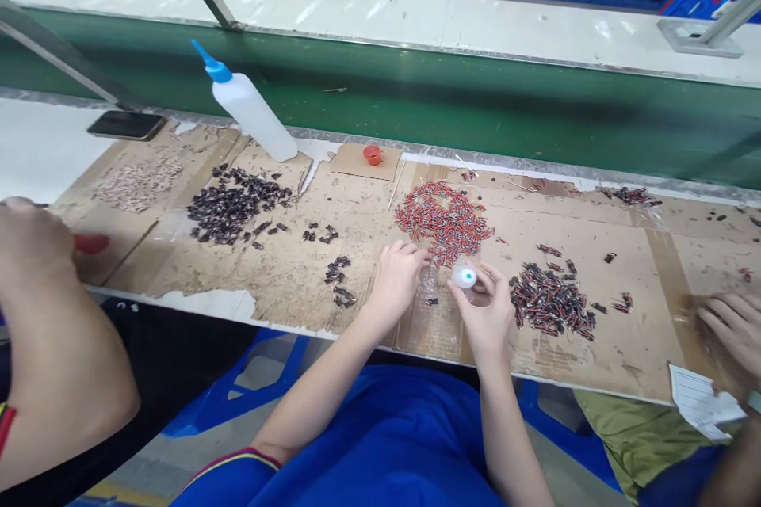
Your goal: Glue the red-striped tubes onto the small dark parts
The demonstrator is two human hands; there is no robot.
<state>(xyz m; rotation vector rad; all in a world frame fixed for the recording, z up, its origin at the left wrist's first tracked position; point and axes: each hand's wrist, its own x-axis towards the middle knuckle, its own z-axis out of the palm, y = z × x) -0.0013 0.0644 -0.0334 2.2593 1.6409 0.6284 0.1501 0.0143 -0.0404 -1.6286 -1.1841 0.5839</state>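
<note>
My right hand [488,310] grips a small white squeeze bottle [462,277] with a light blue tip, seen nearly end-on. My left hand [397,279] is beside it, its fingers drawn together at the lower left edge of a pile of small red and dark parts [443,218]. Whatever those fingertips hold, if anything, is too small to make out. Between my hands lies a single black part [432,302]. To the right of my right hand is a heap of black-and-red pieces [552,301].
Black parts [235,202] and pale pieces [139,184] lie in heaps on the left cardboard. A large white bottle [255,115] with a blue nozzle leans behind, near a red cap [372,154] and a phone [127,125]. Co-workers' arms flank me. Beyond runs a green belt [380,95].
</note>
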